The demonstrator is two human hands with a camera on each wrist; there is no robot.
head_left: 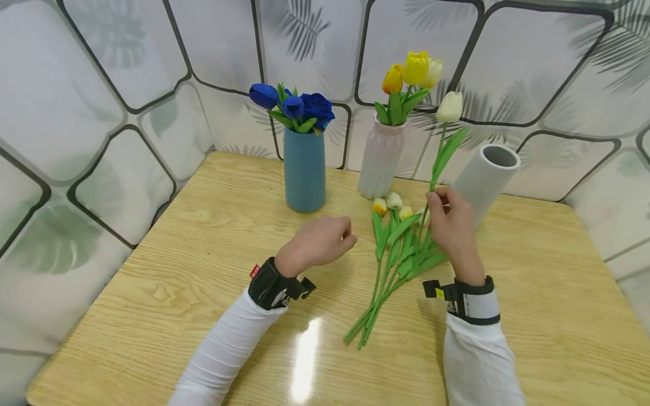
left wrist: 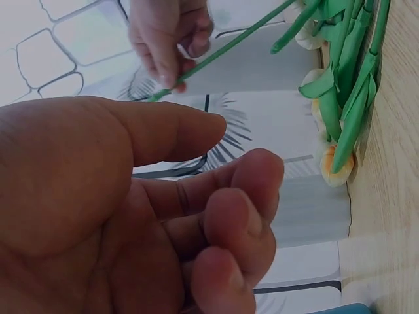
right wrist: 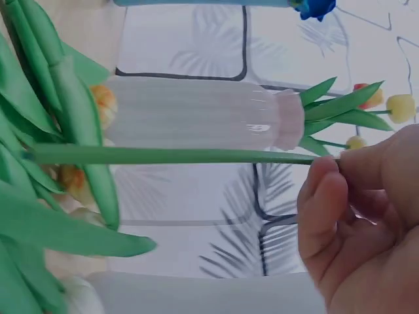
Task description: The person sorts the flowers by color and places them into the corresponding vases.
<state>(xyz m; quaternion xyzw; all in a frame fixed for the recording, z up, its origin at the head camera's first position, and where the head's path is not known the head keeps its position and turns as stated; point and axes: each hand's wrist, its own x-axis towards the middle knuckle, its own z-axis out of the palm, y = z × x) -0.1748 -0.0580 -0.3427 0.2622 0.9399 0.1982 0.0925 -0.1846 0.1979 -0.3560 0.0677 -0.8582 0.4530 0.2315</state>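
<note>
My right hand (head_left: 453,228) pinches the green stem (right wrist: 196,156) of a white tulip (head_left: 449,107) between thumb and fingertips. The bloom points up, and the lower stem hangs over a bunch of tulips (head_left: 401,248) lying on the table. These have white and yellow-orange heads and long green leaves. Left of the bunch, my left hand (head_left: 321,243) hovers with its fingers loosely curled; in the left wrist view nothing lies between thumb and fingers. A pink-white vase (head_left: 382,158) behind the bunch holds yellow, orange and white tulips (head_left: 416,67).
A blue vase (head_left: 304,169) with blue flowers (head_left: 299,107) stands at the back left. Behind my right hand is a grey-white vase (head_left: 484,180) with its dark mouth showing. The wooden table (head_left: 178,254) meets a patterned wall (head_left: 315,34) at the back.
</note>
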